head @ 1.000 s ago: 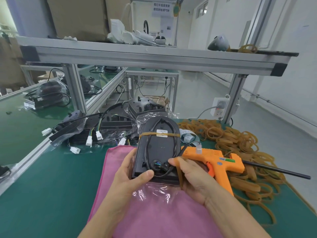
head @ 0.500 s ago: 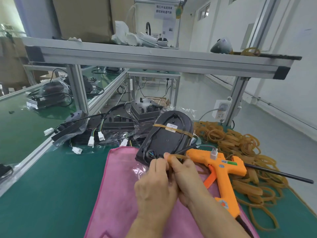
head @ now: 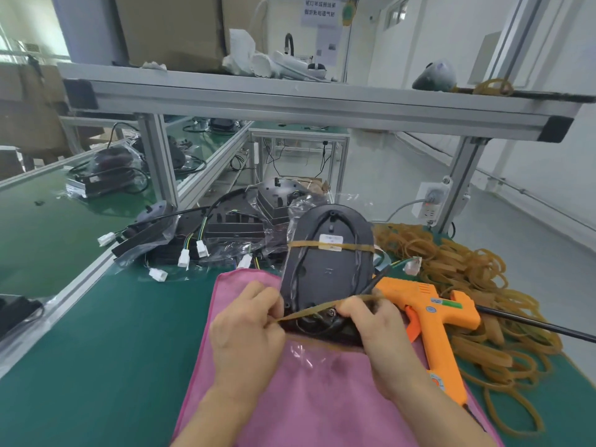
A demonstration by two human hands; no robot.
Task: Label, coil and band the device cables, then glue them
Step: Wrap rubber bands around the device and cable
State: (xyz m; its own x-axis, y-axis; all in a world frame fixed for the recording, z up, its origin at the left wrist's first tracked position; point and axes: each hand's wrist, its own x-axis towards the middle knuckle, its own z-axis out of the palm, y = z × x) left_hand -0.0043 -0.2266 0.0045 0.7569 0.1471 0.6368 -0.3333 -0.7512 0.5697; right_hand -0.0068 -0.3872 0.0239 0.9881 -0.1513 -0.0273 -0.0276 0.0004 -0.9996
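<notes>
Hands now apart: left hand (head: 248, 330) and right hand (head: 371, 321) each pinching rubber band (head: 322, 307), stretched between them over device (head: 325, 269). Risk: overstretch, band snaps or slips off fingertips.

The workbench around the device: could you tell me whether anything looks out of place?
Mostly the rubber bands, strewn in a loose heap over the bench's right side and under the glue gun. Otherwise nothing stands out.

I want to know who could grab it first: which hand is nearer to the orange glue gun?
Right. The right hand lies beside the glue gun, almost touching its front. The left hand is across the black device.
</notes>
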